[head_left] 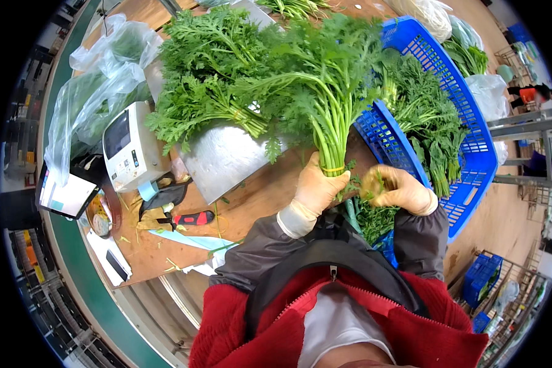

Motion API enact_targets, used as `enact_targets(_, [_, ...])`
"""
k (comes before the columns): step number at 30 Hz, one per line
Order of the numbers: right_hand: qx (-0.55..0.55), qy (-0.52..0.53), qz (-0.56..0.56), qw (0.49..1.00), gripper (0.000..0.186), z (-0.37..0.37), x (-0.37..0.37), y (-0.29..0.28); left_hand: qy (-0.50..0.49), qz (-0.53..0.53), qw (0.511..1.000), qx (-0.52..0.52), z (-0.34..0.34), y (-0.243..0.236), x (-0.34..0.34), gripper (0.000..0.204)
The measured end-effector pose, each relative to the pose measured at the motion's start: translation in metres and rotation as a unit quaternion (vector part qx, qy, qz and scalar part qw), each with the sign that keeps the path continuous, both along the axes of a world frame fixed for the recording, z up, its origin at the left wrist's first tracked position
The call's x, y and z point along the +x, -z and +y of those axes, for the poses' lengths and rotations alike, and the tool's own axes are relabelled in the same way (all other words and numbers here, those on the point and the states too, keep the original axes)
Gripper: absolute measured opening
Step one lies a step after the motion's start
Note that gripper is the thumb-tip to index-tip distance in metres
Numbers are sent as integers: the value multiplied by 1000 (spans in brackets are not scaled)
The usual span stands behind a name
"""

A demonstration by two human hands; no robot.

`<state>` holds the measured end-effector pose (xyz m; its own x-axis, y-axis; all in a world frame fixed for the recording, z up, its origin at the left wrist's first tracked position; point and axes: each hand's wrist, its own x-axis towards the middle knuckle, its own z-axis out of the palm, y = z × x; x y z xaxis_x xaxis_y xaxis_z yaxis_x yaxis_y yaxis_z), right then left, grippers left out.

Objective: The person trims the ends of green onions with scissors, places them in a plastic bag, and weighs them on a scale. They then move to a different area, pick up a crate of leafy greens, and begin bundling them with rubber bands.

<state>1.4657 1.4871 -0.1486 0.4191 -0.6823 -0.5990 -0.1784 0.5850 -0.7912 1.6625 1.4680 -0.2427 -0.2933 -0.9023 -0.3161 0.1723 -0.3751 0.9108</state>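
Observation:
My left hand [316,191], in a pale glove, is closed around the stem end of a bunch of feathery leafy greens [331,104]. A yellow rubber band [332,170] circles the stems just above my fingers. The leaves fan out away from me. To the right, my gloved right hand [400,191] is apart from the bunch, its fingers curled together with a bit of greenery showing among them. What exactly it holds is blurred. Beyond my left hand, more banded greens [202,92] lie heaped on a metal scale plate [218,162].
A blue basket [475,132] with bundled greens stands at the right. On the left are a white scale display [129,147], a clear plastic bag [83,101], a tablet screen [64,193] and a red-and-black handled tool [193,219]. Loose greens [374,219] lie below my right hand.

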Motion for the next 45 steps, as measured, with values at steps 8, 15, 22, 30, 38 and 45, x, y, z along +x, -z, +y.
enact_targets(8, [-178,301,-92,932,48,-51,82,14,78,-311,939,-124,-9,-72,17,55])
enact_targets(15, [-63,127,-415,899,64,-78,83,32,277,477,826,115,-16,-44,50,63])
enact_targets(22, [-188,157,187,951,28,-55,57,75,73,358,912,186,-2,11,43,45])
enact_targets(30, [-541,-28,381,749,34,-72,104,20,20,397,892,215,3,2,20,32])
enact_targets(38, [-489,-10,352,798,13,-68,97,33,25,393,894,212,1,5,19,31])
enact_targets(45, [-109,10,89,990,32,-63,54,2,43,346,921,172,2,10,23,41])
